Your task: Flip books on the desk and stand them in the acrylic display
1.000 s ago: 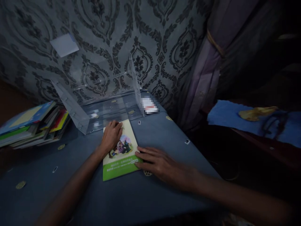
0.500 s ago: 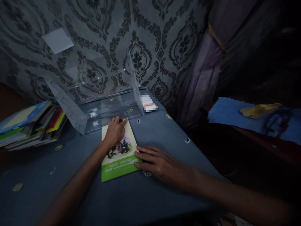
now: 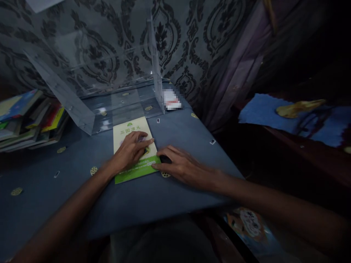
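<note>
The green-and-cream book (image 3: 144,168) lies flat on the surface (image 3: 186,131) before the clear rack (image 3: 70,100), the left hand (image 3: 133,148) loosely spread, ungripping, over its cover, the right hand (image 3: 179,164), fingers apart, touching its right edge.

Green title "三国演义" (image 3: 130,130) on the book (image 3: 139,170), smaller print below too blurred.

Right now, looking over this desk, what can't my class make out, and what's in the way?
All in the head view:
- Picture on the green-and-cream book: mostly hidden by the left hand.
- White-and-red item: lettering lost to pixelation.
- Stack of books: cut off by the left edge.
- White sheet: cut off by the top edge.
</note>
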